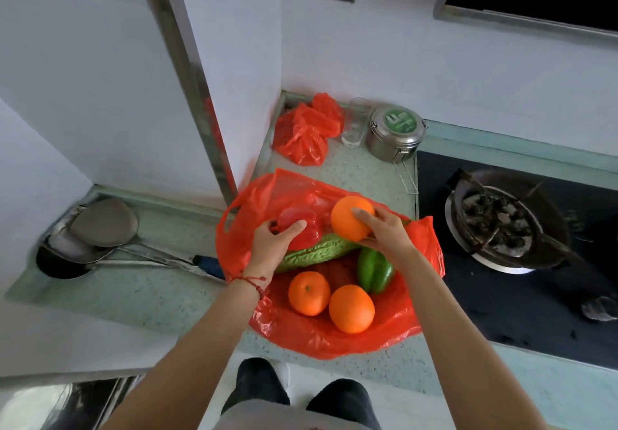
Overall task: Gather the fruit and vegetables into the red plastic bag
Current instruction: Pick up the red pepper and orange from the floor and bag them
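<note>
Both arms reach forward over the red plastic bag (321,339) lying open on the counter (160,292). Right hand (384,232) grips an orange (351,217) above it, fingers curled around; left hand (271,245) clasps a red pepper (297,225) inside, beside the bitter gourd (317,252).

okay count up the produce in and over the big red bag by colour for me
Orange: 3, one orange in the right hand, two oranges in the bag
Green: 2, bitter gourd, green pepper
Red: 1, red pepper under the left hand
Total: 6
</note>
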Available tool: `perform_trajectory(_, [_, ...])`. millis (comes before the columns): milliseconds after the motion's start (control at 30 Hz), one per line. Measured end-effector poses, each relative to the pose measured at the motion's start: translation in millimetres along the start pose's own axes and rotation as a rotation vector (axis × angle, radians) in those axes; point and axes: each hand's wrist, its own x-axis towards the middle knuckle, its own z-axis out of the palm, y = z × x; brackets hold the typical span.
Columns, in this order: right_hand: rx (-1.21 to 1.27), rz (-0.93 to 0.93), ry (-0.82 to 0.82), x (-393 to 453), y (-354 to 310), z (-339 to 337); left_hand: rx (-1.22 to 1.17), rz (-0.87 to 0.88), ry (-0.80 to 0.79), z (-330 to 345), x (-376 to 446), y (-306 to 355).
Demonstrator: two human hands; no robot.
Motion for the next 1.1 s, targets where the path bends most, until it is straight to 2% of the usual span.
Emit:
perform_trajectory(200, [-0.174,0.019,-0.12,39.6,-6.6,10.3,0.08,0.032,0.008,9.0,19.5,-1.5])
perform_trajectory(467, [-0.408,0.012,-0.304,74.8,-13.2,18.6,0.099,-0.044,0.156,14.0,36.3,-12.1])
perform_trajectory(600, [-0.569,-0.087,-0.329,84.6,-12.3,16.9,0.105,-0.09,0.181,15.5,41.5,-15.7])
perform_trajectory(1100, [-0.747,-0.127,-0.304,84.9,-4.2,7.5,0.233,-0.07,0.182,25.4,35.2,-13.3])
